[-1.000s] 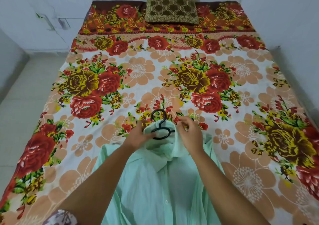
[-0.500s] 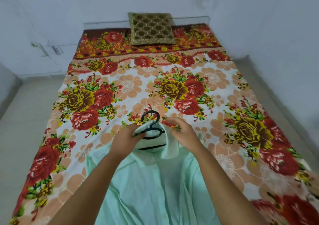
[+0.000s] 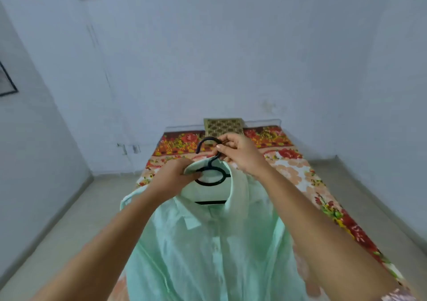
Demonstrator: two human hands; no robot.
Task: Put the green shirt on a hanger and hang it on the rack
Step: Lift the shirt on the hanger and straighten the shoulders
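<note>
Head view: green shirt lifted on its hanger

Head camera shows the left hand [image 3: 173, 178] with its fingers [image 3: 193, 175] clamped on the collar of the green shirt [image 3: 208, 250] and the ring of the black hanger [image 3: 211, 173]. That shirt is pale mint, thin and buttoned down the front, its collar wrapped over the hanger's shoulders, a crossbar showing inside the neck. It hangs in the air in front of the bed [image 3: 293, 169], whose floral sheet carries a patterned cushion [image 3: 223, 127] at the far end. The right hand [image 3: 240, 154] pinches the hanger's hook, fingers closed on it. Half a second earlier the shirt lay lower against the bed, and the right hand gripped the collar rather than the hook.
</note>
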